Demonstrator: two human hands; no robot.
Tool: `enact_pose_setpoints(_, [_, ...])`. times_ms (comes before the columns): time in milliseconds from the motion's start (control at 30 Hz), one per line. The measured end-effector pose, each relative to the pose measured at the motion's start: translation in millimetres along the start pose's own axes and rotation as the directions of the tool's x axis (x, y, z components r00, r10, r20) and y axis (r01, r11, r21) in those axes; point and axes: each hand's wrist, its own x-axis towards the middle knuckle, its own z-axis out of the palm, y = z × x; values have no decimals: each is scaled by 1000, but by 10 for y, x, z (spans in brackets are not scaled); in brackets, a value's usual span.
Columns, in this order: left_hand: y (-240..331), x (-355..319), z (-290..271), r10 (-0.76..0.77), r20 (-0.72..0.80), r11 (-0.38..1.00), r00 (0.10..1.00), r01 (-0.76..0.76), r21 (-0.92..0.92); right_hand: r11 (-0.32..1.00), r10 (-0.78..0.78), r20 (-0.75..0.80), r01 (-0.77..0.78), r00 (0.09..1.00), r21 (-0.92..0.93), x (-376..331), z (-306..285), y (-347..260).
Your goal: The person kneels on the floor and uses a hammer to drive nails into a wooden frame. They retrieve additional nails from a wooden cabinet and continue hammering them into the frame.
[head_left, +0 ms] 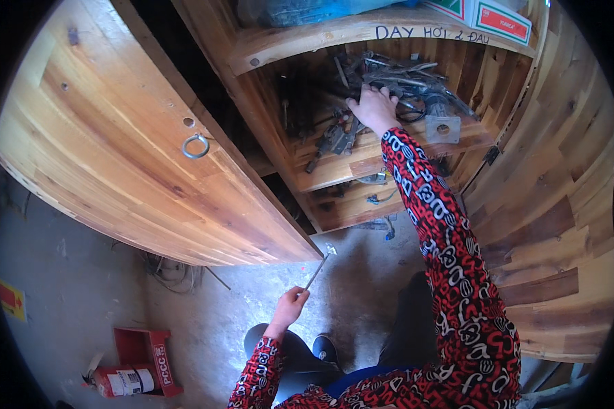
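My left hand (289, 308) is closed around one end of a slim metal tool (314, 274). The tool points up and away from me over the floor, and its far tip is wider and bright; its exact kind is too small to tell. My right hand (376, 108) reaches into the wooden cabinet with its fingers spread, resting on or just over a heap of metal parts (406, 76), some in clear plastic. Right of that hand stands a grey metal block with a square, holed flange (443, 128). Dark metal pieces (340, 138) lie left of the hand.
The cabinet's left door (116, 150), with a ring pull (195, 146), and right door (546, 225) stand open. Below is a lower shelf (348, 213) with small parts. Boxes (501, 24) sit above. A fire extinguisher (119, 382) and red stand (143, 351) are lower left.
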Motion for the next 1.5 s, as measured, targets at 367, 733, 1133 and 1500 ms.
enact_pose_setpoints(367, [-76, -168, -192, 62, -102, 996, 993, -54, 77, 992, 62, -137, -46, 989, 120, -77, 48, -292])
enact_pose_setpoints(733, [-171, -217, -336, 94, -118, 979, 989, -70, 190, 934, -146, -147, 185, 978, 306, -142, 127, -734])
enact_pose_setpoints(1133, [-22, -173, -241, 171, -90, 974, 981, -155, 165, 910, -109, 108, 56, 988, 411, -113, 513, -1141])
enact_pose_setpoints(1500, [-25, -200, -288, 176, -122, 973, 977, -154, 172, 990, 91, -28, -87, 995, 112, -150, 262, -463])
